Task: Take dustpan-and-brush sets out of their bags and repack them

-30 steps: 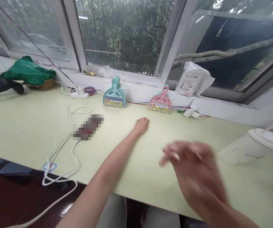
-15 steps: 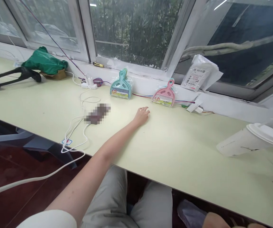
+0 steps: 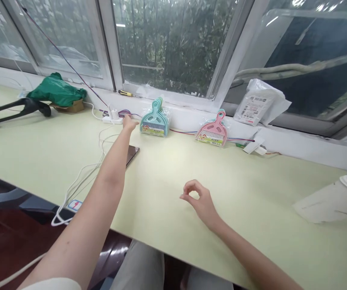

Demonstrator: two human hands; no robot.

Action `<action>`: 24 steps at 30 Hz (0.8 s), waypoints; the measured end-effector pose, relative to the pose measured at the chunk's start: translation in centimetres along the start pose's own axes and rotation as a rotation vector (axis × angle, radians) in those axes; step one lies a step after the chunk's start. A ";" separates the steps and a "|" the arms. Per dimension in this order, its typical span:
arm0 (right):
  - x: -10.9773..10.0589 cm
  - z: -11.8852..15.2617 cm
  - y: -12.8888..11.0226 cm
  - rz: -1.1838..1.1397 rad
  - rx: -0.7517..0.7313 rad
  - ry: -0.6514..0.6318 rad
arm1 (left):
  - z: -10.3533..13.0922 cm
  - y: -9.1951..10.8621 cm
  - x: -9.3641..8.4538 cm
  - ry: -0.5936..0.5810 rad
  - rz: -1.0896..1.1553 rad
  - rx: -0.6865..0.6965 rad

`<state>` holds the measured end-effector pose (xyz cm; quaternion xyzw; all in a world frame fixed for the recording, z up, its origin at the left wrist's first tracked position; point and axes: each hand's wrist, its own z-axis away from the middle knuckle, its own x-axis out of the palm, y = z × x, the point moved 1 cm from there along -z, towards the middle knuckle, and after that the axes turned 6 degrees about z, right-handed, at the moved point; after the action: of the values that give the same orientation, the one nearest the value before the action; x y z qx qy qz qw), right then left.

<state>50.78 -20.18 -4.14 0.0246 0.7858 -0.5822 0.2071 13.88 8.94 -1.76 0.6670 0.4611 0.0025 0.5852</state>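
At the back edge of the table my left hand reaches between a white power strip and a packaged teal dustpan-and-brush set. Its thumb is apart from the other fingers, and nothing shows in it. My right hand is over the middle of the table, its thumb and fingers curled together into a ring with nothing inside. A packaged pink dustpan-and-brush set leans against the wall farther back. Beneath my left forearm lies a dark phone, partly covered.
White cables run over the front edge at left. A green bag and a black frame sit at far left. A white cup lies at right. A plastic-wrapped package rests by the window.
My left hand has moved left from the table's middle to beside the power strip. My right hand has come into view over the table. The camera view has tilted slightly.
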 end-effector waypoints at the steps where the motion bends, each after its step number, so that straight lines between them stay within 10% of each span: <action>1: 0.5 -0.9 1.8 -0.014 0.060 0.025 | -0.6 -0.5 0.2 -0.035 0.036 -0.024; 5: 1.1 -2.3 5.7 -0.079 0.235 0.074 | -1.7 -1.8 2.0 -0.240 0.138 -0.069; 13: 0.4 -2.8 5.5 -0.147 0.287 0.055 | -1.9 -2.4 4.4 -0.281 0.053 0.113; 20: 0.4 -2.7 5.8 -0.121 0.233 0.025 | 2.2 2.5 3.0 -0.678 0.512 0.033; 24: 0.1 -2.5 5.8 -0.023 0.127 0.094 | 6.6 6.1 3.9 -0.687 0.579 -0.167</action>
<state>51.57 -16.00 -8.86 0.0559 0.7563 -0.6316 0.1611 23.42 6.93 -1.13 0.6812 0.0329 -0.0182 0.7312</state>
